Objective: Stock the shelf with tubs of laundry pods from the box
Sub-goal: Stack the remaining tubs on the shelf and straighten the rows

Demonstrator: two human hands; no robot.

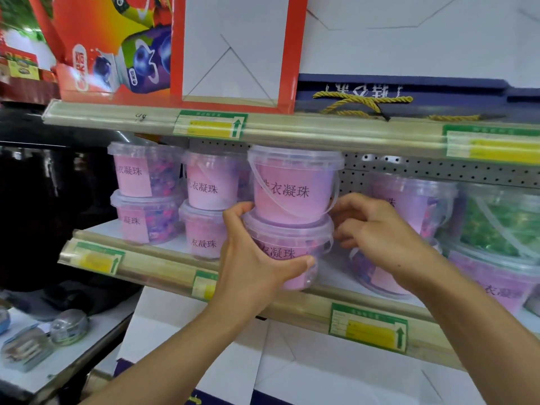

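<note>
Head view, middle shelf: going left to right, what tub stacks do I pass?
Far-left stack of two pink tubs → second stack of two → stack held by the left hand and right hand → pink tub behind the right hand → green-pod tub.

Nine tubs stand on the shelf [163, 252]: eight pink-labelled tubs [287, 185] and one green-filled tub [505, 220]. Two hands, the left hand [257, 258] and right hand [377, 229], reach in. Five price tags [368, 327] sit on the rails.
</note>
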